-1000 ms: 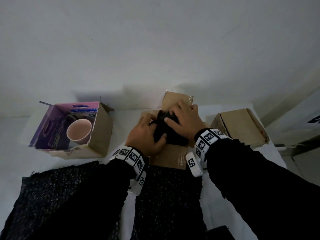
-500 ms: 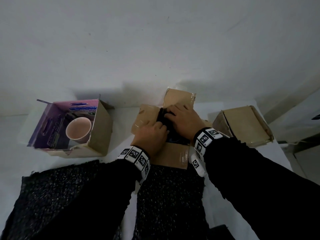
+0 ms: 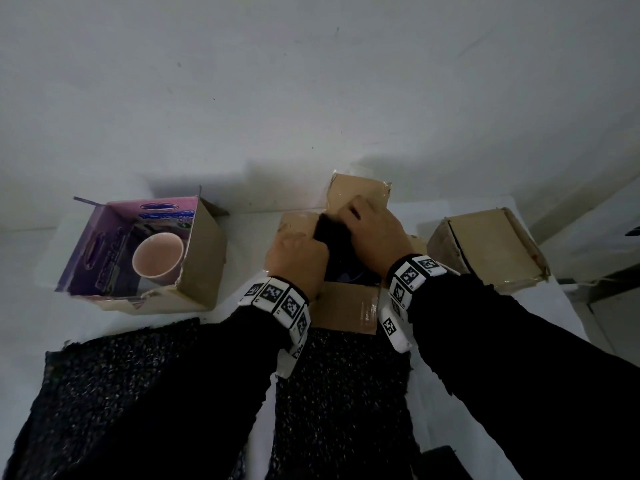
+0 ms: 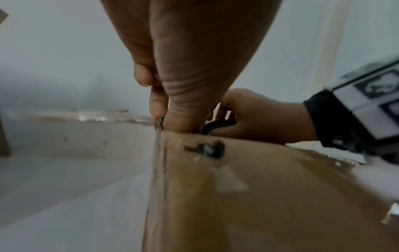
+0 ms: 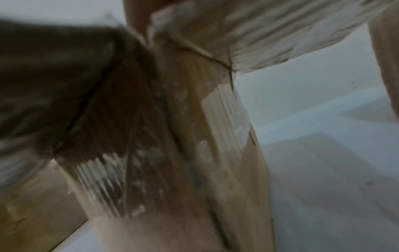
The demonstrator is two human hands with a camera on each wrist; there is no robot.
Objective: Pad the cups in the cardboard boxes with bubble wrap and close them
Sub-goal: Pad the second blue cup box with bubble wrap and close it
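1. A wad of black bubble wrap (image 3: 331, 229) sits in the open top of the middle cardboard box (image 3: 346, 308), which stands on a white table (image 3: 20, 282) between two other boxes.
2. The left hand (image 3: 298, 259) has its fingers curled down into the wad at the box's left side; the left wrist view shows fingertips (image 4: 158, 105) pinched together at the box's top edge (image 4: 194, 136) with a scrap of dark wrap between them.
3. The right hand (image 3: 372, 237) is curled over the wad from the far right side, fingers bent round the black material in front of the raised back flap (image 3: 358, 192).
4. The right wrist view is blurred; it shows only cardboard with glossy tape (image 5: 215, 119), and the grip cannot be told from it.
5. The near flap of the middle box lies open toward the person, over the far edge of a flat black bubble wrap sheet (image 3: 341, 393).
6. A second black bubble wrap sheet (image 3: 114, 375) lies to the left, partly under the left sleeve (image 3: 194, 393).
7. At left, an open box with a purple printed lining (image 3: 204, 265) holds an upright pink cup (image 3: 157, 258).
8. At right, a closed cardboard box (image 3: 491, 247) stands apart from the middle one.
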